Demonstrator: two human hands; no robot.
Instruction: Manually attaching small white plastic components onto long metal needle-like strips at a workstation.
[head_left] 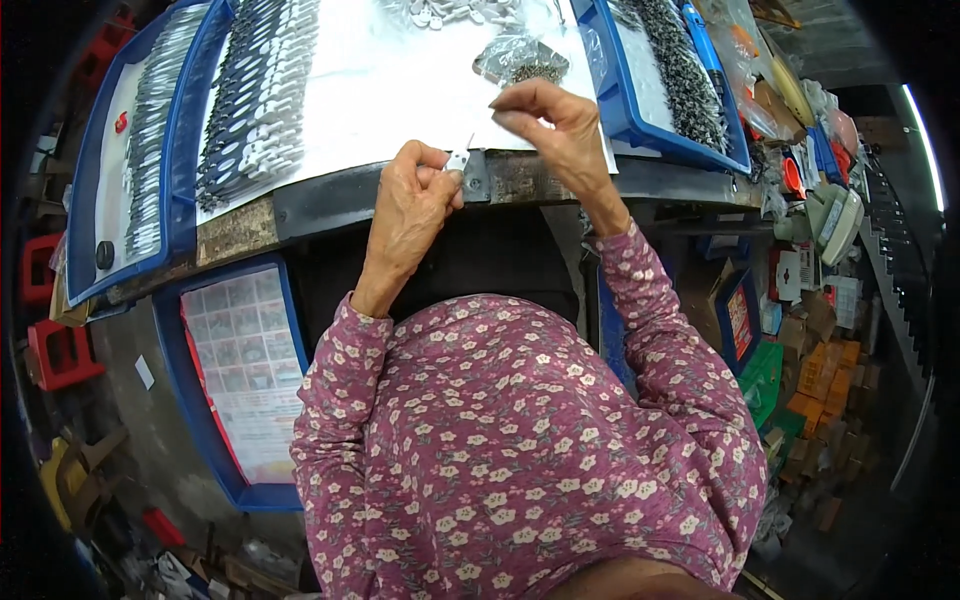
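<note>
My left hand (408,205) is at the table's front edge, closed in a pinch on a small white part (458,160). A thin metal pin (470,141) sticks up from that part. To its right my right hand (562,128) is raised over the white sheet, thumb and forefinger drawn together. Whatever lies between those fingertips, if anything, is too small to make out. Just beyond the right hand is a clear plastic bag (520,60) with tiny brownish pieces. Several loose white parts (465,12) lie at the far edge of view.
Rows of black-and-white pieces (262,100) line the table's left side, beside a blue tray (180,140) of slim metal pieces. At the right a blue tray (625,120) holds many dark small pieces. Below the table edge leans a blue-framed tray (172,340) with a printed sheet.
</note>
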